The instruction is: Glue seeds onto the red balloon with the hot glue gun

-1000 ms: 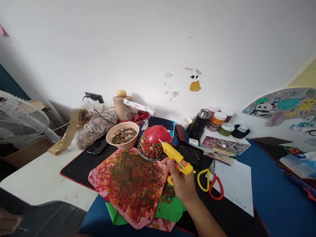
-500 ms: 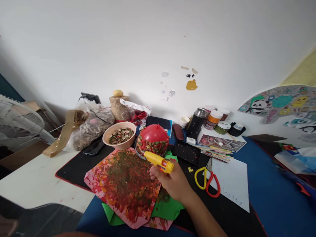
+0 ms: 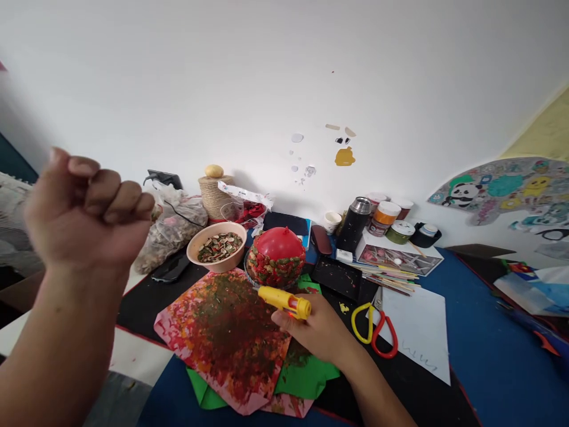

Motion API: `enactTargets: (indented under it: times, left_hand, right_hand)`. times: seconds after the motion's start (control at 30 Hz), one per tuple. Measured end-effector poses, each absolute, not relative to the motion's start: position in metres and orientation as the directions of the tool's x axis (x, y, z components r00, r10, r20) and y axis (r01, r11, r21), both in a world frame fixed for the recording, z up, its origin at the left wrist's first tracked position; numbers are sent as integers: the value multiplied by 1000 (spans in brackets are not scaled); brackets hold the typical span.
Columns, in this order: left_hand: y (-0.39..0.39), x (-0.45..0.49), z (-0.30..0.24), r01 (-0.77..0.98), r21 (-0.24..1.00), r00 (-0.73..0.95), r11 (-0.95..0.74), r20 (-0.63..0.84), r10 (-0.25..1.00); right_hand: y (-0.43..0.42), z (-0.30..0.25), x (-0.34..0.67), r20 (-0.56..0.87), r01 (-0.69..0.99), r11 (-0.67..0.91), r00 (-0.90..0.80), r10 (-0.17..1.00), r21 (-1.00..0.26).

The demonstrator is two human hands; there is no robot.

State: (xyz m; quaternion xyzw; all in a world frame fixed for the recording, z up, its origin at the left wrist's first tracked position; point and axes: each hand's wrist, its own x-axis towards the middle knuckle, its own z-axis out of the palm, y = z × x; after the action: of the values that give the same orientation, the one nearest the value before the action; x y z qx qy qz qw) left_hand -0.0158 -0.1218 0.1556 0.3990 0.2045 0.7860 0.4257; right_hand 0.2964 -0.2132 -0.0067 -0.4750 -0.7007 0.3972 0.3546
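Note:
My right hand [image 3: 317,329] is wrapped round a yellow hot glue gun [image 3: 284,301]. Its nozzle points left, just in front of a red balloon [image 3: 280,242]. Pieces of red and green shell or seed cover the balloon's lower part, and it rests in a dark bowl [image 3: 249,274] that is mostly hidden. Raised at the left, close to the camera, my left hand [image 3: 93,213] has its fingers curled into a fist; nothing shows in it. A peach-coloured bowl [image 3: 200,261] of similar flat pieces stands left of the balloon.
Paint-stained pink sheets [image 3: 178,332] over green sheets [image 3: 306,385] lie in front. Right are scissors [image 3: 386,338], a black tray [image 3: 336,277], brushes [image 3: 395,274], a flask [image 3: 354,222] and paint jars [image 3: 386,213]. Behind stand a twine spool [image 3: 216,196] and a plastic bag [image 3: 173,231].
My left hand has come into view at the left, raised as a fist. My right hand and the glue gun have shifted slightly down and left relative to the balloon.

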Motion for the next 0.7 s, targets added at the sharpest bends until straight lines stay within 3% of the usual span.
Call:
enactTargets:
  times: [0.2, 0.33, 0.43, 0.57, 0.63, 0.7]
  left_hand:
    - [-57, -44, 151, -432, 632, -574, -644, 359, 736]
    - [-43, -54, 126, -349, 626, -613, -698, 411, 675]
    - [-47, -45, 100, -246, 704, -497, -666, 499, 710]
    - [-62, -25, 70, 146, 855, -191, -497, 517, 834]
    - [-68, -17, 62, 412, 819, -61, -400, 462, 885]
    - [-69, -11, 56, 649, 673, 20, -356, 452, 892]
  right_hand:
    - [-216, 7, 318, 24, 232, 91, -276, 961, -969]
    - [-216, 17, 333, 127, -50, 121, -152, 980, -991]
    - [-213, 15, 338, 185, -197, 177, -23, 983, -964]
    - [-208, 3, 328, 197, -173, 208, 83, 977, -963]
    - [-209, -3, 319, 176, -149, 182, 53, 983, -972]
    - [-212, -7, 313, 143, -124, 147, 40, 989, -981]
